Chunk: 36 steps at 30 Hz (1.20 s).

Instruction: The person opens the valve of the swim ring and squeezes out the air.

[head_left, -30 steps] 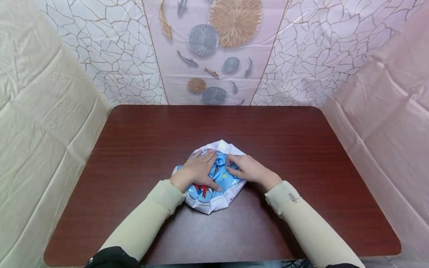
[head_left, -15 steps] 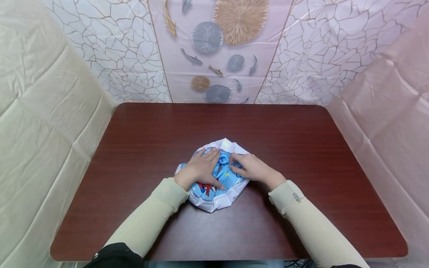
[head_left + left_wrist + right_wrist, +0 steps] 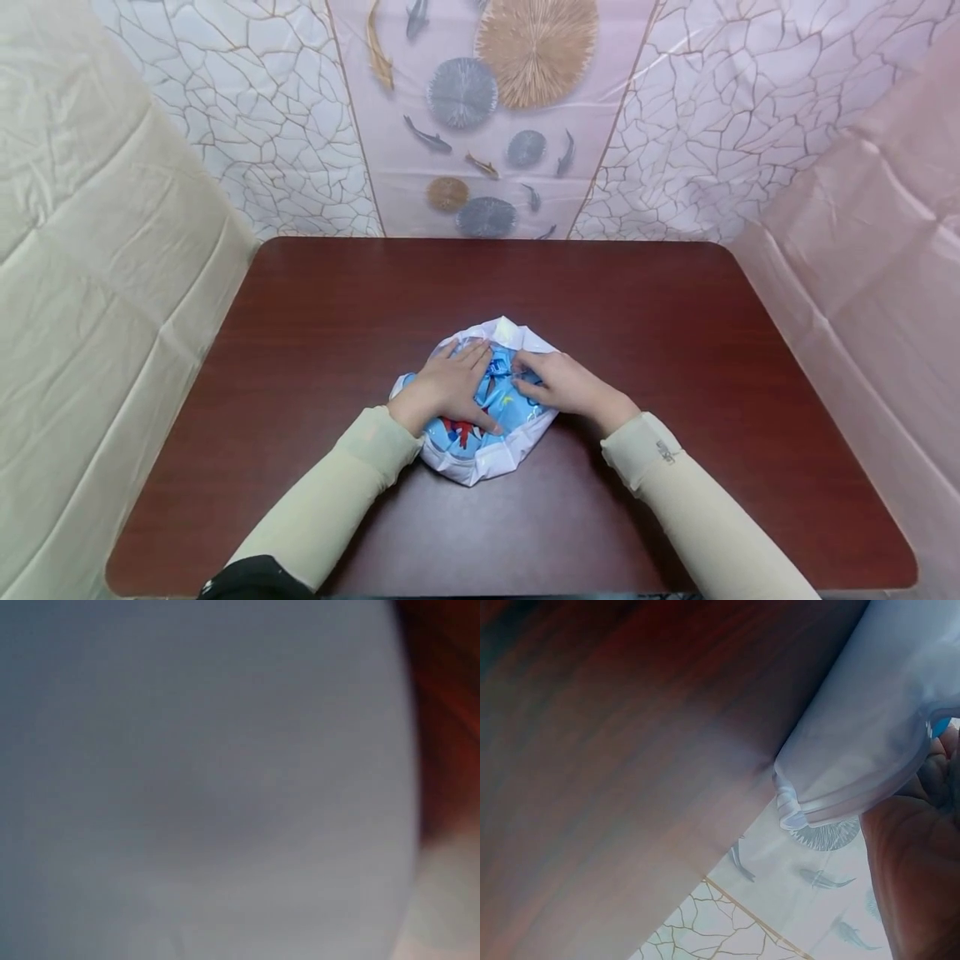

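Note:
A soft plastic thing, blue with a cartoon print and a puffy white border [image 3: 504, 457], lies crumpled on the table; it looks like a partly filled inflatable. Across its left part my left hand [image 3: 448, 387] lies flat, fingers spread and straight. My right hand [image 3: 564, 382] is at its right side, thumb and fingers curled at the blue plastic; their tips are partly hidden. The right wrist view shows the inflatable's white side [image 3: 855, 742] with a seam, beside the palm [image 3: 922, 877]. Blurred pale plastic [image 3: 225, 780] fills most of the left wrist view.
The dark red-brown table [image 3: 300, 325] has rounded corners. Behind it hangs a patterned backdrop [image 3: 277, 108]. Pale cloth hangs at the left [image 3: 97, 292] and right [image 3: 862, 292].
The head view has shifted slightly. Both hands and the inflatable keep nearly the same places relative to the table.

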Tool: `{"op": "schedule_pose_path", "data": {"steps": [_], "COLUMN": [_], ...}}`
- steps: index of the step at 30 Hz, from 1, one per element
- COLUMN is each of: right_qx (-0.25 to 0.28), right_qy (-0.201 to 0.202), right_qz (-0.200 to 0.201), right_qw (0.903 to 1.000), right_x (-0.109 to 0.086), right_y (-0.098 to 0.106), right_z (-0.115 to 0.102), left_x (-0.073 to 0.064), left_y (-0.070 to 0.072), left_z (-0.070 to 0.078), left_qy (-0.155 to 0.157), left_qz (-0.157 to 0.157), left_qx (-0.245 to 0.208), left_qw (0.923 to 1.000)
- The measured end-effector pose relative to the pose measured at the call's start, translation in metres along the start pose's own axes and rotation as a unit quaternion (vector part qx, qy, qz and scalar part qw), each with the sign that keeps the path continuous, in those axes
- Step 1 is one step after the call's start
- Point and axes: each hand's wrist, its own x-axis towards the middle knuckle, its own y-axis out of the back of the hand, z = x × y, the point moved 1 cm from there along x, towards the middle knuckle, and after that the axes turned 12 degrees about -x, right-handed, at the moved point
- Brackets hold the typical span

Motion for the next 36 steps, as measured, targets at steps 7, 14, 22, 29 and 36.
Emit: {"op": "schedule_pose_path", "data": {"steps": [7, 14, 22, 29, 36], "right_qx": [-0.011, -0.005, -0.004, -0.005, -0.009], "right_qy": [-0.001, 0.004, 0.002, 0.005, 0.006], "right_qz": [0.000, 0.001, 0.006, 0.004, 0.007], "right_qw": [0.9999, 1.0000, 1.0000, 1.0000, 0.9999], "right_x": [-0.0030, -0.0022, -0.0031, -0.0045, -0.0044], "right_y": [-0.0006, 0.0000, 0.0020, 0.0020, 0.0021], "right_z": [-0.0001, -0.0030, -0.0024, -0.0019, -0.0034], "left_x": [-0.0019, -0.0031, -0.0026, -0.0014, -0.0001], "left_y": [0.0004, -0.0020, -0.0003, -0.0014, -0.0045], "left_z": [0.0040, 0.0026, 0.0040, 0.0048, 0.0030], "left_qy": [-0.001, 0.003, 0.002, 0.004, 0.001], "left_qz": [0.000, -0.001, -0.002, -0.003, 0.001], "left_qx": [0.005, 0.010, 0.009, 0.009, 0.002], "left_qw": [1.0000, 0.9999, 1.0000, 0.9999, 1.0000]}}
